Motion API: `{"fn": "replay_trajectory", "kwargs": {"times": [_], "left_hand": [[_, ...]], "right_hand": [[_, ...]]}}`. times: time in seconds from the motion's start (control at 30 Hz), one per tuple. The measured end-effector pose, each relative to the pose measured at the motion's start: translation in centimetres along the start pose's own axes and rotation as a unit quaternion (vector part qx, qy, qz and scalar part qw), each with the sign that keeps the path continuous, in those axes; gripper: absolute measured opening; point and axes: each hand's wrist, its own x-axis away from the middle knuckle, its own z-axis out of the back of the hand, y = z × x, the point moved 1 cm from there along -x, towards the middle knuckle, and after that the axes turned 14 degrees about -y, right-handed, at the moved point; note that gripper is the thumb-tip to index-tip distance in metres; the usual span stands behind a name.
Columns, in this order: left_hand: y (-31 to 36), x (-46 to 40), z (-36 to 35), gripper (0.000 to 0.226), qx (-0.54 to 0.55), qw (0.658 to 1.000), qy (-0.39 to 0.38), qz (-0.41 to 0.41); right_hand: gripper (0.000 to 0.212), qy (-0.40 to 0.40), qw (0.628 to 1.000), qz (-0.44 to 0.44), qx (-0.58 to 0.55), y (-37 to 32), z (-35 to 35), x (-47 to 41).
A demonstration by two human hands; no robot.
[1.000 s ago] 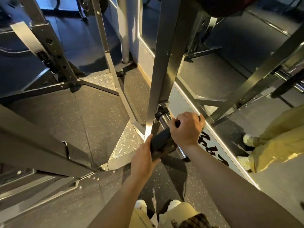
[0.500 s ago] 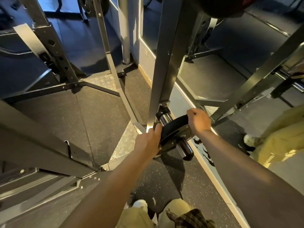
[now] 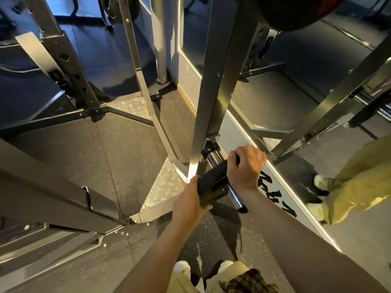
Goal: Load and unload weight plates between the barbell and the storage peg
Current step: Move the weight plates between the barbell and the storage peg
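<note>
Plate [image 3: 213, 179] work on a peg [image 3: 234, 195] like this goes best, I'd say, with the black disc kept square to the chrome shaft so the hole doesn't bind, both sides moving together along the shaft. It sits partway along the peg, which sticks out from the foot of the steel upright [image 3: 211, 98] toward five o'clock. Left hand [image 3: 190, 199] grips the rim at seven o'clock, fingers wrapped under the edge; right hand [image 3: 246, 168] is clamped over the top rim at one o'clock, knuckles up. Both forearms reach down, nearly straight.
</note>
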Motion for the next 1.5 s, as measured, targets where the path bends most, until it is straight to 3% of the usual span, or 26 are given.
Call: {"fn": "replay_trajectory", "kwargs": {"times": [0.13, 0.27, 0.37, 0.5, 0.6, 0.67, 0.77, 0.87, 1.07, 1.13, 1.23, 1.33, 1.4, 1.5], "left_hand": [[0.8, -1.1, 2.1, 0.059, -0.099, 0.994, -0.004, -0.046], [3.2, -2.9, 4.8, 0.066, -0.281, 0.955, -0.041, -0.086], [4.6, -3.8, 5.4, 0.066, -0.331, 0.937, -0.024, -0.106], [5.3, -4.0, 5.0, 0.066, -0.358, 0.929, -0.008, -0.094], [5.4, -3.9, 5.0, 0.066, -0.369, 0.926, 0.007, -0.086], [5.4, -3.8, 4.9, 0.066, -0.370, 0.925, 0.009, -0.083], [5.6, -3.5, 4.6, 0.070, -0.367, 0.927, 0.000, -0.073], [5.0, -3.0, 4.3, 0.069, -0.297, 0.952, 0.011, -0.072], [1.0, -0.6, 1.2, 0.087, -0.063, 0.998, 0.012, 0.004], [1.0, -0.6, 1.1, 0.078, -0.051, 0.998, 0.028, 0.007], [2.4, -2.0, 3.0, 0.066, -0.140, 0.990, 0.023, -0.010], [5.4, -3.5, 5.1, 0.072, -0.268, 0.963, 0.003, -0.031], [7.3, -4.1, 5.9, 0.073, -0.335, 0.941, -0.007, -0.042], [8.5, -4.3, 6.4, 0.073, -0.362, 0.931, -0.031, -0.043]], "right_hand": [[0.035, -0.012, 0.998, -0.003, -0.057, 1.4, 0.0, -1.3], [0.042, -0.114, 0.954, -0.159, -0.227, 3.0, 0.4, -3.0], [0.033, -0.150, 0.917, -0.239, -0.282, 3.5, 1.1, -3.6], [0.031, -0.227, 0.896, -0.308, -0.226, 3.9, 2.0, -4.4], [0.029, -0.274, 0.897, -0.314, -0.148, 3.5, 2.6, -4.8], [0.033, -0.265, 0.915, -0.287, -0.099, 3.0, 3.3, -4.5], [0.037, -0.209, 0.969, -0.130, -0.015, 1.8, 3.9, -3.5], [0.040, -0.208, 0.976, -0.020, 0.058, -0.5, 2.5, -2.3], [0.025, -0.156, 0.976, -0.151, 0.003, -1.2, 0.4, -2.6], [0.024, -0.166, 0.973, -0.159, -0.031, -0.7, 0.2, -3.3], [0.024, -0.196, 0.945, -0.222, -0.141, 0.7, 0.9, -4.9], [0.021, -0.234, 0.870, -0.351, -0.257, 2.9, 1.3, -6.7], [0.018, -0.226, 0.837, -0.416, -0.273, 4.0, 1.0, -7.3], [0.020, -0.231, 0.829, -0.441, -0.254, 4.7, 0.5, -7.7]]}}
